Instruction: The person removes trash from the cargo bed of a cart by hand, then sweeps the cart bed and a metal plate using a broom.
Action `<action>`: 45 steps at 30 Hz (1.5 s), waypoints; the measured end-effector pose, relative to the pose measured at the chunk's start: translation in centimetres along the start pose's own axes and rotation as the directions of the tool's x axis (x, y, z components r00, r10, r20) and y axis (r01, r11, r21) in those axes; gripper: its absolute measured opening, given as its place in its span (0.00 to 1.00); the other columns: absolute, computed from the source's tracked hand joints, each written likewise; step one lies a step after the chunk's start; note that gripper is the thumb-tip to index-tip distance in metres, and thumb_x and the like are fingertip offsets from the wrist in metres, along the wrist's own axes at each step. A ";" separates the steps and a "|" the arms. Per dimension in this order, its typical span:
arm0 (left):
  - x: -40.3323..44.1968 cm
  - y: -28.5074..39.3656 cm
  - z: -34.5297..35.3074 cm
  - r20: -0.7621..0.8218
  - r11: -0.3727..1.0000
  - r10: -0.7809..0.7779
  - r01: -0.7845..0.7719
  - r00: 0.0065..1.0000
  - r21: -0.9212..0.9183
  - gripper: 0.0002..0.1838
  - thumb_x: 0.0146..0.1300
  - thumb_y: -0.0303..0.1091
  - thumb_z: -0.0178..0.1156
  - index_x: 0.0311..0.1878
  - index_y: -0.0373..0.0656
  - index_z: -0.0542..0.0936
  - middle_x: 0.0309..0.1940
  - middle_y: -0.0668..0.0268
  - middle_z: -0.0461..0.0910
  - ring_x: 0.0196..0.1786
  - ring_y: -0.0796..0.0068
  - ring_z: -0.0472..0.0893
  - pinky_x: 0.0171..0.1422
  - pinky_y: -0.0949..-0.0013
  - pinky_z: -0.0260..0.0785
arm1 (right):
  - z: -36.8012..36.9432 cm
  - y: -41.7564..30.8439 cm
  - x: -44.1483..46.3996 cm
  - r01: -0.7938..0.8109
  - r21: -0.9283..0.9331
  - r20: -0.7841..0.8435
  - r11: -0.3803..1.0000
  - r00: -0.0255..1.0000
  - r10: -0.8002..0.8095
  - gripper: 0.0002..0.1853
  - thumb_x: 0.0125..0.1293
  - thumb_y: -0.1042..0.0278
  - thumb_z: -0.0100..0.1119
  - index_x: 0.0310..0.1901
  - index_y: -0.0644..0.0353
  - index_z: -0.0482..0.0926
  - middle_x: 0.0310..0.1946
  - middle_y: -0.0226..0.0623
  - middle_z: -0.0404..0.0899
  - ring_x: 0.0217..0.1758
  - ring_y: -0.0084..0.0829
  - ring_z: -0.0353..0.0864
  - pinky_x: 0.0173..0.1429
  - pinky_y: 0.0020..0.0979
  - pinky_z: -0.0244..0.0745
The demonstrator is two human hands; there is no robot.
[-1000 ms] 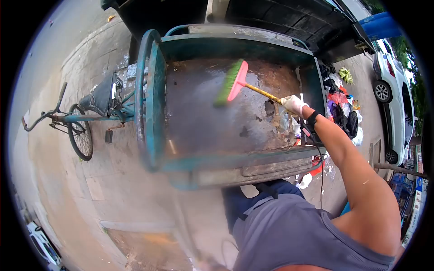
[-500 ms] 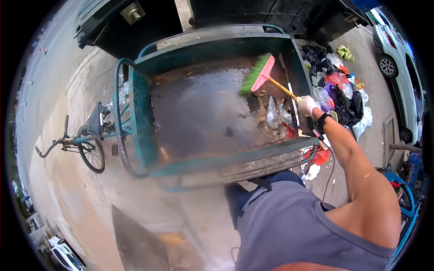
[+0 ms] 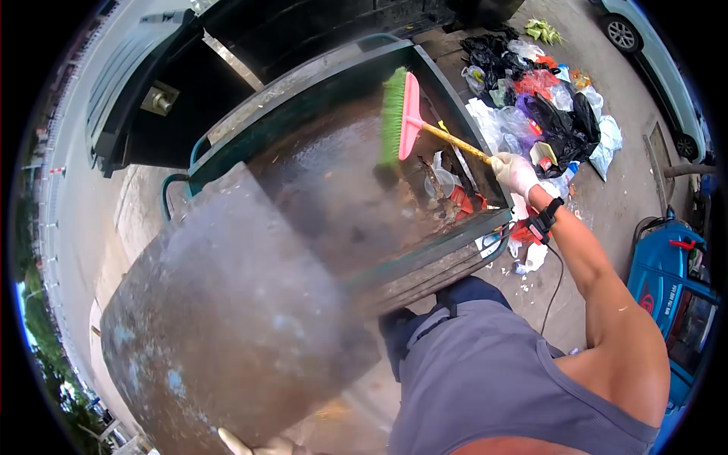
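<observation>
My right hand point(image 3: 517, 174), in a pale glove, is wrapped round the yellow handle of a broom point(image 3: 410, 116) with a pink head and green bristles. The broom head is over the bed of a green metal cart point(image 3: 356, 193), whose floor is wet and dirty, with scraps and plastic at its right end. A large, worn sheet panel point(image 3: 220, 303) covers the left front of the cart. At the panel's lower edge my left hand point(image 3: 262, 446), gloved, shows partly, a finger on the panel; the rest is out of frame.
Bagged rubbish point(image 3: 557, 114) lies on the ground right of the cart. Dark bins point(image 3: 189, 106) stand behind it. A blue vehicle point(image 3: 667, 280) is at the right, a white car point(image 3: 648, 68) at the upper right. A cable hangs near my right arm.
The panel has risen into view over the cart's left front, with my left hand at its edge. The view has turned right. The broom head has swung left, away from the cart's right end.
</observation>
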State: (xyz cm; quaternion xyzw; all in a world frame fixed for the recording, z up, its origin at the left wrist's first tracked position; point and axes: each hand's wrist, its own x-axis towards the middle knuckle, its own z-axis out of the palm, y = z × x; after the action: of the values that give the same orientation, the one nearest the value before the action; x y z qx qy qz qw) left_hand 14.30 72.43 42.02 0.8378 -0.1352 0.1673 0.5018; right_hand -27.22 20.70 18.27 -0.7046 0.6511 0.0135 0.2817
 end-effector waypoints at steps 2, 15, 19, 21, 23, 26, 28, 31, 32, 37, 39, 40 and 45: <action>0.1 1.3 5.8 0.273 0.991 0.003 0.033 0.962 -0.127 0.27 0.67 0.32 0.70 0.65 0.27 0.77 0.57 0.48 0.84 0.56 0.59 0.85 0.65 0.61 0.76 | -0.9 1.7 -0.7 -0.020 0.231 -0.004 0.973 1.000 0.022 0.19 0.77 0.52 0.54 0.56 0.56 0.86 0.26 0.27 0.80 0.25 0.20 0.78 0.29 0.29 0.74; -6.3 -5.5 38.7 0.871 0.899 -0.171 0.435 0.461 -0.053 0.19 0.66 0.19 0.63 0.60 0.38 0.82 0.29 0.64 0.83 0.25 0.73 0.78 0.28 0.69 0.68 | -9.4 11.9 -10.4 -0.092 0.639 -0.164 0.764 0.954 0.252 0.24 0.81 0.52 0.51 0.65 0.64 0.79 0.28 0.25 0.78 0.17 0.13 0.67 0.20 0.22 0.60; -9.9 -4.1 45.8 0.943 0.729 -0.288 0.677 0.168 0.102 0.12 0.71 0.35 0.68 0.50 0.38 0.85 0.39 0.73 0.84 0.30 0.82 0.78 0.32 0.71 0.70 | -9.8 12.8 -13.4 -0.178 0.720 -0.122 0.671 0.919 0.376 0.22 0.81 0.54 0.52 0.63 0.65 0.80 0.28 0.27 0.78 0.15 0.13 0.65 0.18 0.21 0.56; -11.5 -4.4 48.0 0.973 0.759 -0.215 0.642 0.087 0.110 0.09 0.71 0.35 0.68 0.45 0.38 0.86 0.37 0.73 0.84 0.30 0.82 0.79 0.33 0.72 0.70 | -9.9 12.9 -14.7 -0.206 0.722 -0.100 0.661 0.914 0.394 0.23 0.81 0.54 0.51 0.63 0.65 0.80 0.28 0.26 0.77 0.16 0.13 0.65 0.19 0.21 0.57; -12.2 -3.6 50.5 0.972 0.807 -0.236 0.562 0.019 0.185 0.08 0.70 0.34 0.67 0.43 0.39 0.86 0.34 0.72 0.85 0.29 0.84 0.78 0.31 0.73 0.67 | -9.4 13.6 -15.7 -0.238 0.691 -0.087 0.682 0.910 0.406 0.23 0.81 0.54 0.51 0.63 0.65 0.80 0.28 0.25 0.77 0.16 0.13 0.65 0.19 0.21 0.56; -11.8 -4.2 52.8 1.000 0.979 -0.030 0.201 -0.007 0.031 0.10 0.70 0.34 0.67 0.45 0.36 0.87 0.32 0.67 0.86 0.28 0.82 0.80 0.30 0.72 0.69 | -8.9 13.3 -16.6 -0.250 0.710 -0.071 0.659 0.905 0.420 0.23 0.81 0.53 0.51 0.63 0.65 0.80 0.27 0.24 0.76 0.18 0.12 0.65 0.21 0.20 0.56; -11.4 -5.2 54.1 0.989 0.977 0.148 0.154 0.003 -0.147 0.10 0.70 0.33 0.65 0.46 0.35 0.87 0.33 0.66 0.86 0.30 0.79 0.83 0.33 0.71 0.73 | -8.3 13.7 -16.8 -0.259 0.702 -0.070 0.663 0.902 0.426 0.24 0.82 0.53 0.51 0.63 0.65 0.79 0.27 0.25 0.77 0.17 0.13 0.65 0.20 0.21 0.56; -10.1 -0.6 53.9 0.983 0.865 -0.104 0.474 -0.151 0.164 0.12 0.70 0.30 0.63 0.52 0.34 0.85 0.42 0.65 0.88 0.40 0.74 0.87 0.43 0.68 0.79 | -8.1 14.5 -17.1 -0.287 0.680 -0.058 0.675 0.896 0.440 0.25 0.82 0.51 0.50 0.64 0.66 0.78 0.27 0.27 0.77 0.14 0.15 0.65 0.18 0.22 0.56; -9.7 -2.4 54.8 0.988 0.944 0.002 0.325 -0.152 0.048 0.12 0.70 0.31 0.63 0.52 0.35 0.85 0.43 0.65 0.87 0.41 0.74 0.86 0.45 0.68 0.78 | -8.3 14.0 -17.1 -0.305 0.681 -0.046 0.665 0.890 0.454 0.26 0.82 0.50 0.50 0.64 0.65 0.78 0.27 0.27 0.77 0.14 0.15 0.65 0.18 0.22 0.56; -9.7 -5.4 57.3 0.931 0.963 0.270 0.082 -0.246 -0.258 0.14 0.70 0.32 0.64 0.56 0.37 0.84 0.45 0.67 0.86 0.46 0.74 0.85 0.51 0.66 0.77 | -7.7 12.5 -16.8 -0.306 0.721 -0.029 0.621 0.883 0.469 0.26 0.82 0.50 0.50 0.64 0.65 0.78 0.27 0.27 0.77 0.14 0.15 0.65 0.18 0.22 0.56; -10.8 -8.1 59.4 0.947 0.972 0.213 0.152 -0.240 -0.180 0.14 0.71 0.32 0.63 0.56 0.38 0.83 0.45 0.67 0.86 0.46 0.73 0.85 0.52 0.65 0.77 | -7.5 12.0 -16.5 -0.322 0.728 -0.012 0.606 0.877 0.481 0.25 0.82 0.50 0.50 0.64 0.65 0.78 0.27 0.27 0.77 0.14 0.15 0.65 0.18 0.22 0.56; -11.4 -9.6 60.5 0.949 0.972 0.191 0.182 -0.252 -0.148 0.14 0.71 0.32 0.63 0.56 0.37 0.83 0.45 0.66 0.86 0.46 0.72 0.85 0.52 0.65 0.78 | -7.6 11.8 -16.4 -0.328 0.723 -0.009 0.608 0.876 0.483 0.25 0.82 0.50 0.50 0.64 0.65 0.78 0.27 0.27 0.77 0.14 0.15 0.65 0.19 0.22 0.57; -13.3 -9.4 63.2 0.919 0.752 -0.215 0.544 -0.332 0.372 0.13 0.72 0.31 0.64 0.56 0.36 0.83 0.46 0.61 0.87 0.45 0.65 0.88 0.51 0.60 0.81 | -8.4 11.8 -16.9 -0.317 0.675 -0.045 0.666 0.884 0.466 0.24 0.82 0.52 0.49 0.63 0.67 0.78 0.27 0.28 0.77 0.14 0.15 0.65 0.18 0.22 0.57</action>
State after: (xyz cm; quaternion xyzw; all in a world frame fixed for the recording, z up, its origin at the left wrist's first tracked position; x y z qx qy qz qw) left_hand 15.09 21.53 1.20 0.5896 -0.1885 -0.7114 0.3328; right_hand -43.60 32.71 27.38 -0.4018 0.7774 -0.2286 0.4266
